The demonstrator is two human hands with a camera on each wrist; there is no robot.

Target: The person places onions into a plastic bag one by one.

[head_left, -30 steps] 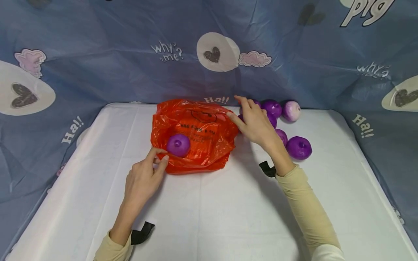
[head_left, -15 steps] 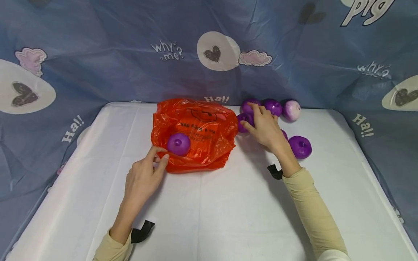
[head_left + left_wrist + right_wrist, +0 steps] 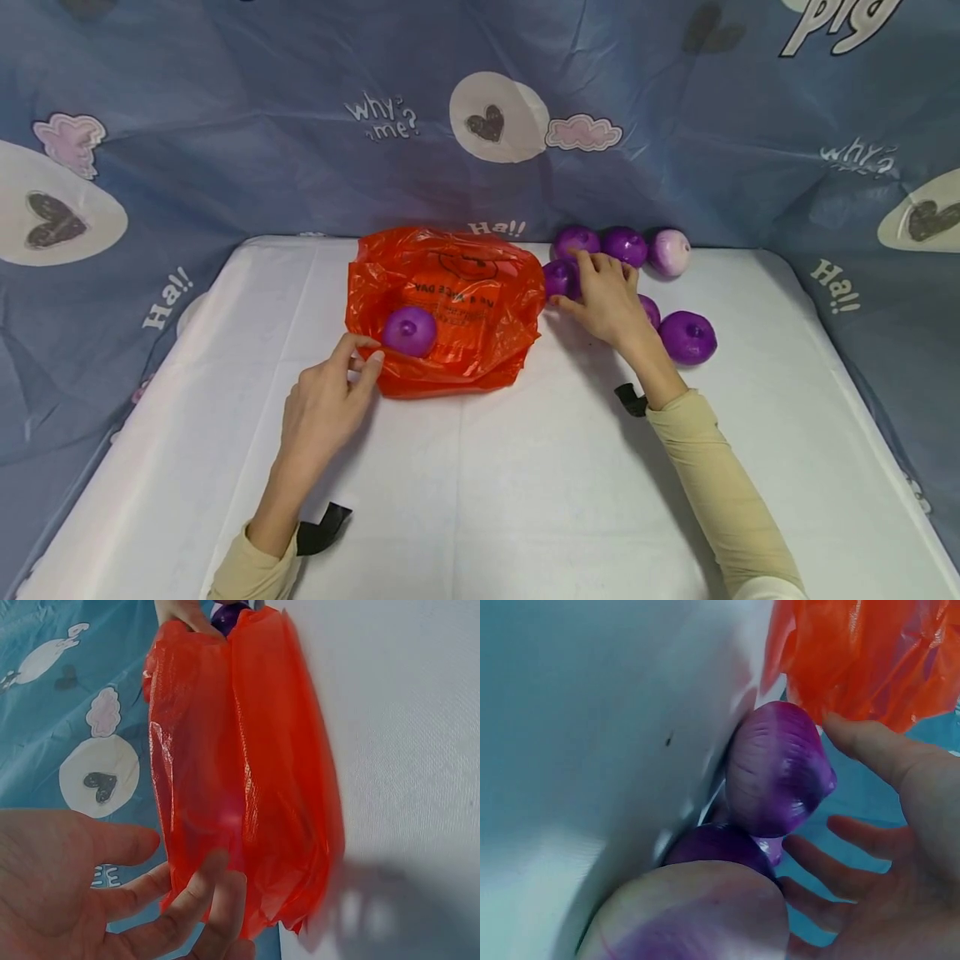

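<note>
A red plastic bag (image 3: 480, 333) lies with its mouth spread, a purple onion (image 3: 409, 332) inside it. At the bag's front left rim is my left hand (image 3: 322, 404); in the left wrist view its loosely bent fingers (image 3: 217, 900) rest against the bag's side. My right hand (image 3: 611, 300) is over the onions right of the bag, fingers spread. Nearest to it is another purple onion (image 3: 560, 279), partly covered by the hand in the head view. The right wrist view has this onion (image 3: 776, 772) between the thumb and the other fingers, with gaps around it.
Behind the right hand are two purple onions (image 3: 625, 246) and a paler one (image 3: 669, 252). Further right lies a large purple onion (image 3: 688, 337), beside a half-hidden one (image 3: 649, 310). A blue printed cloth (image 3: 300, 167) rises behind the white table (image 3: 465, 500).
My right hand has left the bag's right rim, moved right and lowered around the nearest onion. The left hand has stayed at the rim.
</note>
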